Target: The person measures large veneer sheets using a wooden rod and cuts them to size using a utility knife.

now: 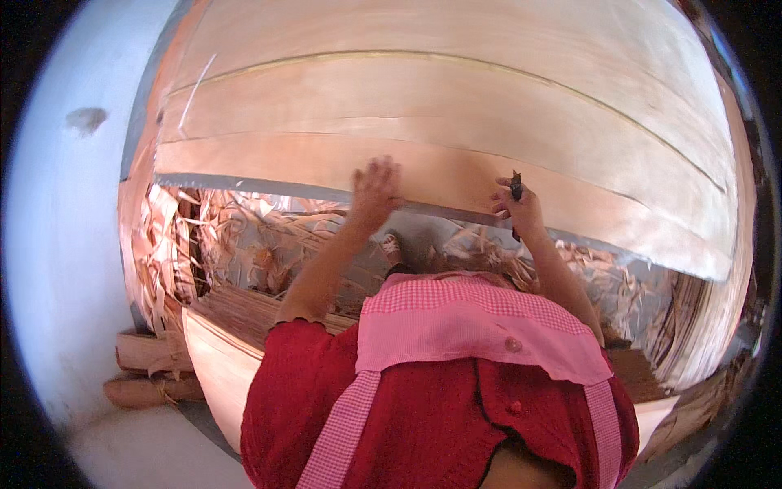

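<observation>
Closest to us is the person's red top with its pink checked collar (481, 322), filling the bottom of the view, and both bare forearms stretch up and away from it. Below the arms, near the body, a stack of pale veneer sheets (213, 363) shows its curved edge, and to the left of that stack some rolled bundles of veneer (147, 371) lie on the floor by the light wall (57, 269). Further out, under both wrists, there is a heap of curly, torn veneer scraps (244, 236) (reddish-brown strips, all tangled). Now the hands: the left hand (375, 191) is laid flat with its fingers spread loose, the fingertips pressing on the near edge of the big veneer sheet (456, 106), gripping nothing. The right hand (520, 210) sits just to the right of it, on the same edge, its fingers curled tight around a small dark tool (516, 189) that pokes up above the knuckles; what kind of tool it is I can't make out. Beyond the fingertips the broad, pale pinkish sheet spreads away across the whole top of the view, with long seams curving over it and a grey table edge (244, 186) showing along its near border, left of the left hand.
</observation>
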`<state>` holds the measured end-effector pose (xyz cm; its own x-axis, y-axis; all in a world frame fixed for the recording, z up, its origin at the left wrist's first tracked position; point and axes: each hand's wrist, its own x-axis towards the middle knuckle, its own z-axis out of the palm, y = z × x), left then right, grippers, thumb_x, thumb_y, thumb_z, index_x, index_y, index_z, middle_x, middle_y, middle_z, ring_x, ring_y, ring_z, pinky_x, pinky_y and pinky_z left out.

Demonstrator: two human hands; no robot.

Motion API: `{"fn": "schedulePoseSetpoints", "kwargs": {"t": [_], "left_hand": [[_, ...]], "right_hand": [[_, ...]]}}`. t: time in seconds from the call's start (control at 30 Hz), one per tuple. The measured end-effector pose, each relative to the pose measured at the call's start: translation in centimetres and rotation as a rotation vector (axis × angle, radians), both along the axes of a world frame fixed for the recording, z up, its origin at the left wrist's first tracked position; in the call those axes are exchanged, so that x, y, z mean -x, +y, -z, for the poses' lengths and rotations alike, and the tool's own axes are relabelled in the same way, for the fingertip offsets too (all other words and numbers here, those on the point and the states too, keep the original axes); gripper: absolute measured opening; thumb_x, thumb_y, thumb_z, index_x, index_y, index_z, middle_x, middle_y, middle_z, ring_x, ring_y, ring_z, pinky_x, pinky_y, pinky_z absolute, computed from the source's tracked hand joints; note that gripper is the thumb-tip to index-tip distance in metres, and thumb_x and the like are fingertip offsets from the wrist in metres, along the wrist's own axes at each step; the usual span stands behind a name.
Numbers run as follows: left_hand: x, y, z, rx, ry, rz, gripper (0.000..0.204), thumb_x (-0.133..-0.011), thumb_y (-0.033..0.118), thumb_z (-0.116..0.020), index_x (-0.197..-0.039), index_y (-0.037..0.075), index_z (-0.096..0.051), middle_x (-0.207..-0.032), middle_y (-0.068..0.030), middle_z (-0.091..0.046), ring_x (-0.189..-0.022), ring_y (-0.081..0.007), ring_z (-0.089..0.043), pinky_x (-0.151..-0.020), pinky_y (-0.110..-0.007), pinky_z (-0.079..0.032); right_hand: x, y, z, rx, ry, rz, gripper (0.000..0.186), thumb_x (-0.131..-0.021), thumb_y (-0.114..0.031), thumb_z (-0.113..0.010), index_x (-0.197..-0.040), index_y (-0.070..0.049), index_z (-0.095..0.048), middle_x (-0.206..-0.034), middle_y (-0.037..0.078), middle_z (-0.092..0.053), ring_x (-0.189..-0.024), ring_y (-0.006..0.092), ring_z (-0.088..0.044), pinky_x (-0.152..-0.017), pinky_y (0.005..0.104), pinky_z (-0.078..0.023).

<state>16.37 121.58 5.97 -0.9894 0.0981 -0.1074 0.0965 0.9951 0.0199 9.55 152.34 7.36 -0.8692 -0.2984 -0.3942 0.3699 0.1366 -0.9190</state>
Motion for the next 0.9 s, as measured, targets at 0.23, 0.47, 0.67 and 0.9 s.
{"fn": "schedulePoseSetpoints", "kwargs": {"t": [0.23, 0.47, 0.67, 0.9], "left_hand": [[-2.9, -14.4, -3.5, -0.069, -0.067, 0.074, 0.102, -0.058, 0.047, -0.068, -0.137, 0.014, -0.013, -0.142, -0.0080, -0.013, -0.131, -0.0280, -0.012, -0.099, -0.059, -0.012], [-5.2, -19.6, 1.4, -0.163, 0.253, 0.208, 0.074, -0.066, 0.041, -0.063, -0.127, 0.011, -0.036, -0.135, -0.0031, -0.031, -0.127, -0.0261, -0.023, -0.098, -0.058, -0.018], [-5.4, -19.2, 3.5, -0.201, 0.344, 0.215, 0.065, -0.070, 0.039, -0.060, -0.125, 0.010, -0.040, -0.130, -0.0048, -0.037, -0.124, -0.0255, -0.028, -0.097, -0.055, -0.022], [-6.0, -19.8, 5.0, -0.236, 0.403, 0.263, 0.049, -0.075, 0.034, -0.055, -0.117, 0.010, -0.048, -0.128, -0.0061, -0.040, -0.121, -0.0255, -0.032, -0.096, -0.055, -0.023]], "right_hand": [[0.4, -4.2, 3.9, -0.295, 0.084, 0.221, 0.022, -0.080, -0.020, -0.058, -0.089, 0.000, -0.058, -0.063, 0.005, -0.057, -0.050, 0.0123, -0.054, -0.042, 0.0259, -0.045], [-0.5, -7.8, 0.9, -0.459, 0.046, 0.280, 0.027, -0.081, -0.023, -0.058, -0.097, -0.002, -0.055, -0.067, 0.004, -0.057, -0.048, 0.0133, -0.055, -0.039, 0.0223, -0.041], [-1.5, -8.4, 0.7, -0.454, -0.009, 0.393, 0.024, -0.080, -0.019, -0.058, -0.098, -0.003, -0.055, -0.068, 0.005, -0.058, -0.047, 0.0141, -0.056, -0.039, 0.0219, -0.041], [-1.3, -9.8, 0.7, -0.484, 0.042, 0.403, 0.025, -0.082, -0.021, -0.055, -0.099, -0.003, -0.053, -0.070, 0.008, -0.060, -0.047, 0.0145, -0.056, -0.038, 0.0224, -0.041]]}}
